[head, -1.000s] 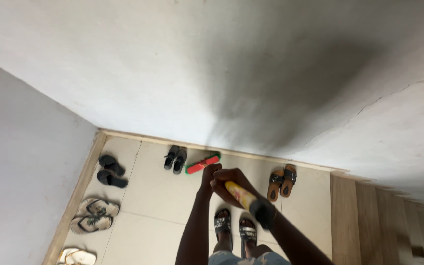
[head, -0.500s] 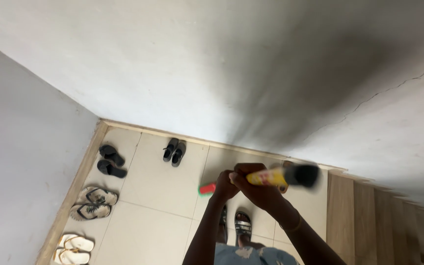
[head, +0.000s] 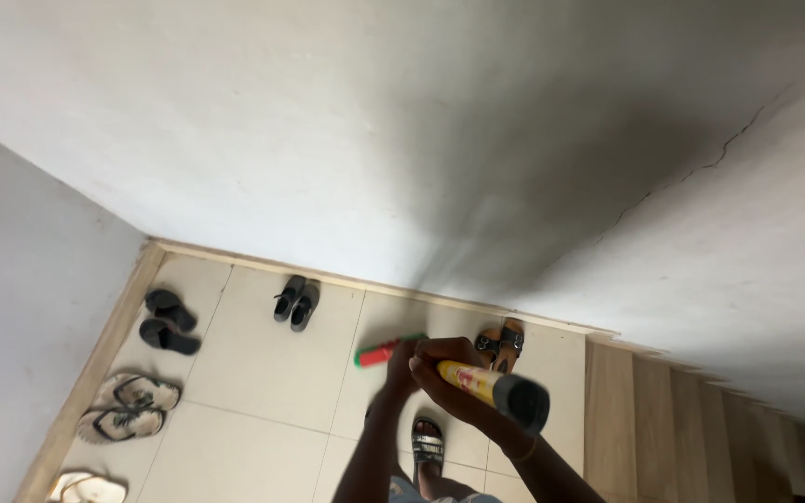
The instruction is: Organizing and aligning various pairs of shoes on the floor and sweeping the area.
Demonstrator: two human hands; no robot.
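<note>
While I stand on the tiles (head: 263, 373), both my hands wrap a yellow handle (head: 470, 380) with a black end cap (head: 522, 402) that points back toward me. My right hand (head: 447, 368) closes round the shaft just below the cap; my left hand (head: 401, 359) grips farther down, touching the right one. Past my knuckles the red-and-green brush head (head: 379, 351) lies on the floor (its join to the handle is hidden, so probably one tool). Brown sandals (head: 500, 343) sit just beside it by the wall (head: 421, 140); black shoes (head: 295, 300) and flip-flops (head: 168, 322) lie farther left.
</note>
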